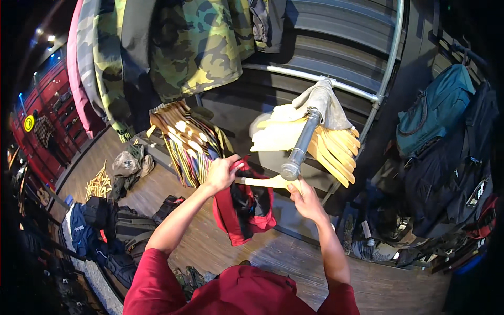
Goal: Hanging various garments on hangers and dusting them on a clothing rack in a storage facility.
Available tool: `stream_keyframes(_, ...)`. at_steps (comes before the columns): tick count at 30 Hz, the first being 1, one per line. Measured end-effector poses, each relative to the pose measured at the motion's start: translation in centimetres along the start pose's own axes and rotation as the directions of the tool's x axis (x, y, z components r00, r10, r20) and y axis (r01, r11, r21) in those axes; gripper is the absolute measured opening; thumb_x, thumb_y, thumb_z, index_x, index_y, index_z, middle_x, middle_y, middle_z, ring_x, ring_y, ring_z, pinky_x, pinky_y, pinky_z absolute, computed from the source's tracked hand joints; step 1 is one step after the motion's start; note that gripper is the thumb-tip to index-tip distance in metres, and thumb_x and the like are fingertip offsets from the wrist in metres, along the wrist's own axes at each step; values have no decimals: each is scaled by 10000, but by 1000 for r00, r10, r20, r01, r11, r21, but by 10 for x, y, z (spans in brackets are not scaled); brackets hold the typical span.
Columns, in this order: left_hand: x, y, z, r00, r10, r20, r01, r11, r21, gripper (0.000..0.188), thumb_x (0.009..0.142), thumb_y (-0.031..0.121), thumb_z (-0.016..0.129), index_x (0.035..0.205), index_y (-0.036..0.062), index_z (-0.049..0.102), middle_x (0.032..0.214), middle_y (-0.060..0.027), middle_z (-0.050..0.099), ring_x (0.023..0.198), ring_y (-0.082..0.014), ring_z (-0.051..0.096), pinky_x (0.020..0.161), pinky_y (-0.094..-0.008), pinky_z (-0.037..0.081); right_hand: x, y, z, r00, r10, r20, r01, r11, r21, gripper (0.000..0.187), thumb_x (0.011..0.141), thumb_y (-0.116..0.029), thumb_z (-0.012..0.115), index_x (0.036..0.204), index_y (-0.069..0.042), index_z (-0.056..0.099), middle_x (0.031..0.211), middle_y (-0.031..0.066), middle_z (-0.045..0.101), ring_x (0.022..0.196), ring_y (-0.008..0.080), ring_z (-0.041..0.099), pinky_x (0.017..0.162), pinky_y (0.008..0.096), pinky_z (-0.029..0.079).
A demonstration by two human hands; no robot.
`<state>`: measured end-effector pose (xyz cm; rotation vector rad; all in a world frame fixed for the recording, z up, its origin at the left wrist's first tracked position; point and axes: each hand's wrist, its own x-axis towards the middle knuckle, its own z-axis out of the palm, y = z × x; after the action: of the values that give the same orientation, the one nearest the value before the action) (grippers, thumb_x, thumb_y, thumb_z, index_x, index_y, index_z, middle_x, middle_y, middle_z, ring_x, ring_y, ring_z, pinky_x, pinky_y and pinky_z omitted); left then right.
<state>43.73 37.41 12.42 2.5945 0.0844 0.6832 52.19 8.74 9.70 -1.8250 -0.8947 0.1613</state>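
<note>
Left hand: the person's left hand [223, 172] is gripping the upper edge of a red-and-black garment [228, 216], its fingers curling in beside the left end of a wooden hanger [262, 182].
Right hand: the right hand [306, 200] is gripping the hanger near its right end, just below the tip of a grey pipe [304, 144].
Garment: it is hanging down from the left hand, between the two forearms and above the wooden floor [262, 262]; how far the hanger is reaching into it, one cannot tell.
Pipe: it is pointing toward the person, with a row of pale hangers [336, 152] hanging from it and a grey cloth [321, 102] draping over its far part.
Left of the pipe: striped garments [191, 152] are hanging in a tight row, and a camouflage jacket [205, 44] is hanging higher up.
Floor at left: loose hangers [98, 184] are lying in a heap near a bundle of clothes [127, 165]; dark bags [134, 226] are lying closer to the person.
Right side: a teal backpack [436, 113] is hanging among darker bags.
</note>
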Motion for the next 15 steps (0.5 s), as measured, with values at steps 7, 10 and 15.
stream_keyframes(7,37,-42,1,991,133,24,-134,957,257,163,885,182,615,1026,106,642,678,-210,636,677,-419,645,598,-519,514,2,-2,-17,1000,1,-10,-2,987,-161,286,1012,-291,529,1059,-10,510,730,94,559,642,204,561,637,359,480)
stream_keyframes(10,42,-17,21,990,127,68,-137,975,172,162,882,186,620,1016,98,644,711,-221,644,711,-434,643,615,-525,510,5,34,2,991,-68,-113,45,980,-191,428,975,-239,537,1290,46,493,934,308,637,891,497,604,765,524,479)
stream_keyframes(15,50,15,27,983,186,-5,-186,982,-28,207,858,78,621,1061,68,657,759,-242,634,744,-439,627,651,-495,496,13,17,10,990,-14,-142,-11,985,-170,452,963,-242,547,1295,58,486,994,318,637,929,502,602,794,556,472)
